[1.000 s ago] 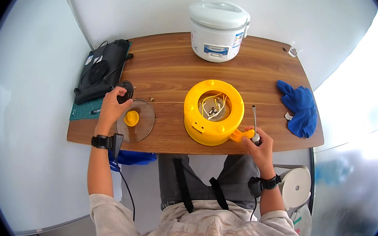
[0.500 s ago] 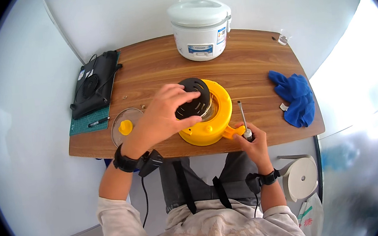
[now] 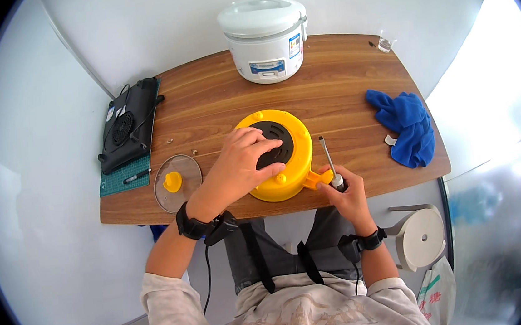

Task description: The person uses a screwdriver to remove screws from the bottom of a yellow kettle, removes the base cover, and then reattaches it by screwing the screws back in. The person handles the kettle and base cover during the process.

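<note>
In front of me an upturned yellow pan-like body [image 3: 301, 152] sits on the table, its side handle [image 3: 315, 180] pointing toward my right hand. A round black slotted cover [image 3: 281, 136] lies flat in its middle opening. My left hand [image 3: 249, 157] spans this cover, fingers toward the far edge and thumb at the near edge; part of the cover is hidden under it. My right hand [image 3: 349, 194] is closed around the grip of a screwdriver [image 3: 327, 156], whose shaft points up and away. The fingers of that hand also touch the handle's end.
Left of the body lies a glass lid [image 3: 188, 169] with a yellow knob. Beyond it are a black appliance [image 3: 128, 128] and a pen [image 3: 136, 176] on a green mat [image 3: 112, 185]. A white rice cooker [image 3: 269, 52] stands at the back; a blue cloth [image 3: 411, 126] lies right.
The black cover was tilted up in my left hand, with wires showing beneath; now it lies flat in the opening. My right hand keeps the screwdriver. The view has shifted slightly.
</note>
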### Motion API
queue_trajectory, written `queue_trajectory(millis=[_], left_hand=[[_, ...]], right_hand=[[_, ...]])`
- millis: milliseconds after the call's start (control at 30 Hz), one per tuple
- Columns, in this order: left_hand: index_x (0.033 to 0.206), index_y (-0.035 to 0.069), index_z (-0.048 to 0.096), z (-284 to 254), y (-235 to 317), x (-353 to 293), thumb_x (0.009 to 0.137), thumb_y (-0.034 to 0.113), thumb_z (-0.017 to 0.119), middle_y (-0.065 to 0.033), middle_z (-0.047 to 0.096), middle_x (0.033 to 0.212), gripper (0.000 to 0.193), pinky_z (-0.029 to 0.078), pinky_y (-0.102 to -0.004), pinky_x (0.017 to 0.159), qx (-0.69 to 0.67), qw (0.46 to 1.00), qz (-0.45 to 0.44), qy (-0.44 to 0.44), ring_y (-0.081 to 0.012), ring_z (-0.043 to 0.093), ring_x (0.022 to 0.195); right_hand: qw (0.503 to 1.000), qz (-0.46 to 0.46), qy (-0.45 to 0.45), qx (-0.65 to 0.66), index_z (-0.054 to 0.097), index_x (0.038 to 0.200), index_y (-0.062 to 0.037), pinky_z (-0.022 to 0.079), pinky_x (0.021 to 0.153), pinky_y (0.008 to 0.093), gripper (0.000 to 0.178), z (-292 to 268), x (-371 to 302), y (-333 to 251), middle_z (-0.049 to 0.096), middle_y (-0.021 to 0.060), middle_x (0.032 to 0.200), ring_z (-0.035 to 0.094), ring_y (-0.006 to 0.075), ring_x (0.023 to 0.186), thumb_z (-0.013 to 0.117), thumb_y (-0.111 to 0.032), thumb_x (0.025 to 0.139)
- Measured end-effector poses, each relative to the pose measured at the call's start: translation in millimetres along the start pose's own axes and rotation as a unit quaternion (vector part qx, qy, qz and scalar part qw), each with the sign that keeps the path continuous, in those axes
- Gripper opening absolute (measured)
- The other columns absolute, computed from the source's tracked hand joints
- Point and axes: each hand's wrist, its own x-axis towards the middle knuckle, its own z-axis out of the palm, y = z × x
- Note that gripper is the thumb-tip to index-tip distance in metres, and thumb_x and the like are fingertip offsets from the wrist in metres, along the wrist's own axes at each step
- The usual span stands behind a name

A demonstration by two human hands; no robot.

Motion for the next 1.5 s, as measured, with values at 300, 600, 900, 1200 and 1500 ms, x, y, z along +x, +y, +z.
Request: queue_trajectory(millis=[300,600,900,1200,1500], left_hand=[[0.135,0.011,0.062,-5,5,1,0.092,0.038,0.073,-0.0174,0.046,0.15,0.052,0.039,-0.044,0.115,0.008,1.0,-0.006,-0.004,-0.0355,0.041,0.143],[0.141,0.012,0.054,0,-4,4,0.097,0.046,0.063,-0.0225,0.037,0.158,0.056,0.034,-0.0453,0.119,0.049,0.998,0.024,-0.021,-0.038,0.033,0.149],[0.14,0.01,0.054,9,-10,2,0.104,0.037,0.055,-0.023,0.036,0.159,0.046,0.032,-0.045,0.12,0.077,0.996,0.04,-0.016,-0.0385,0.033,0.149],[0.134,0.008,0.056,17,-6,0,0.101,0.027,0.053,-0.0229,0.041,0.154,0.038,0.033,-0.0453,0.119,0.127,0.989,0.059,0.037,-0.0388,0.04,0.143],[0.127,0.008,0.059,43,-1,13,0.096,0.022,0.056,-0.0233,0.048,0.146,0.034,0.04,-0.0472,0.111,0.165,0.974,0.031,0.149,-0.0387,0.048,0.134]], right_hand=[[1.0,0.011,-0.001,0.006,0.068,0.113,-0.0017,0.04,0.061,0.02,0.027,0,-1,0,0.059,-0.0033,0.082,0.048,0.0046,0.069,0.077,-0.011,0.089],[1.0,0.001,-0.001,0.026,0.068,0.114,-0.0022,0.04,0.061,0.0193,0.028,3,-1,1,0.06,-0.0035,0.082,0.048,0.0038,0.069,0.078,-0.011,0.09],[1.0,-0.008,0.0,0.01,0.069,0.115,-0.0028,0.041,0.061,0.0192,0.028,2,2,2,0.062,-0.0023,0.081,0.051,0.004,0.067,0.077,-0.011,0.09],[1.0,-0.01,0.015,0.001,0.069,0.114,-0.0019,0.043,0.061,0.0206,0.028,2,6,3,0.062,-0.0023,0.079,0.05,0.0036,0.066,0.077,-0.012,0.09],[0.995,-0.025,0.084,-0.05,0.068,0.116,0.0003,0.047,0.068,0.0247,0.029,-6,32,0,0.061,0.0003,0.08,0.051,0.0077,0.074,0.076,-0.012,0.091]])
